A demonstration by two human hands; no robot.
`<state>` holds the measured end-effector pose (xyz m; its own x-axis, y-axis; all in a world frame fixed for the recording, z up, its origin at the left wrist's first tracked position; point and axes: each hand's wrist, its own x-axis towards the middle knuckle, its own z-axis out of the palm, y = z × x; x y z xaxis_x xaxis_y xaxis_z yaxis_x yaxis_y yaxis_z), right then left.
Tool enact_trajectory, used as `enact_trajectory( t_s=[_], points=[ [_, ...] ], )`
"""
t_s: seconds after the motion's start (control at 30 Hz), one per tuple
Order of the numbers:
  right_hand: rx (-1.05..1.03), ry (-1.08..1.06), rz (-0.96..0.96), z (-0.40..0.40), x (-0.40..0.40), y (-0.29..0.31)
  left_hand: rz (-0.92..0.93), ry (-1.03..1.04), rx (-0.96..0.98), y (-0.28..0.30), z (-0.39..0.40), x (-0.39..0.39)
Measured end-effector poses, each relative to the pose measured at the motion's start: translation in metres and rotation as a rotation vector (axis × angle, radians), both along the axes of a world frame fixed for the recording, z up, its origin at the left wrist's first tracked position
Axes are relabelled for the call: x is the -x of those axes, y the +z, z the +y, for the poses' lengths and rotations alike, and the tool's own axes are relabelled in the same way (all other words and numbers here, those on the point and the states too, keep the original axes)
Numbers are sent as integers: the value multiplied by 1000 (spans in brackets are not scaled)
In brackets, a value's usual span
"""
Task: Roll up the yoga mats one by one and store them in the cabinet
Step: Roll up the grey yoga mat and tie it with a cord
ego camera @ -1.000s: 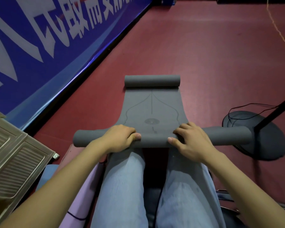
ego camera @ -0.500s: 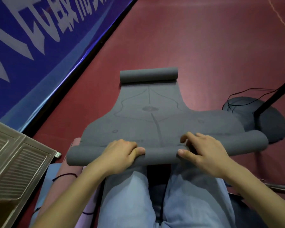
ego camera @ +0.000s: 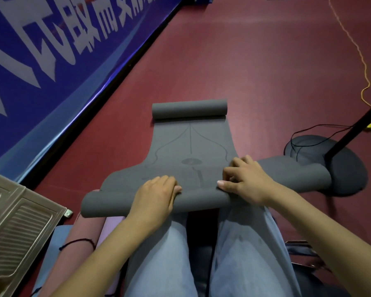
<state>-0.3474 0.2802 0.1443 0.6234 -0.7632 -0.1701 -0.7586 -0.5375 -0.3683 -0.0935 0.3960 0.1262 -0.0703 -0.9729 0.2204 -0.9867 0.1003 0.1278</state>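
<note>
A grey yoga mat (ego camera: 191,146) is laid on the red floor (ego camera: 255,61) ahead of the knees, its near rolled end pressed under the left hand (ego camera: 156,194) and right hand (ego camera: 246,179), fingers curled over the roll.

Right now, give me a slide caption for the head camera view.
Both hands, left hand and right hand, roll a grey yoga mat on red floor.

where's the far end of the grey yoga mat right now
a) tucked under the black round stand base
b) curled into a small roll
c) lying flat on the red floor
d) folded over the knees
b: the grey yoga mat ends in a small curled roll on the dark red floor, away from both hands.
</note>
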Motion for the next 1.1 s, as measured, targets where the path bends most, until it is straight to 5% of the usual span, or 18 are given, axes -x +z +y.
enact_trajectory(
  t_s=[0.13,0.4,0.7,0.93,1.1],
  points=[
    [-30,11,65,-1,-8,1,-104,-8,97,6,13,11],
    [164,-10,7,22,-4,-2,-287,23,-105,-5,44,32],
    [110,3,207,26,-9,31,-294,120,-139,-29,43,49],
    [1,42,288,34,-4,43,-235,6,-46,-20,23,31],
    [104,-6,303,48,-17,22,-274,-21,-188,-7,-2,19]
  ],
)
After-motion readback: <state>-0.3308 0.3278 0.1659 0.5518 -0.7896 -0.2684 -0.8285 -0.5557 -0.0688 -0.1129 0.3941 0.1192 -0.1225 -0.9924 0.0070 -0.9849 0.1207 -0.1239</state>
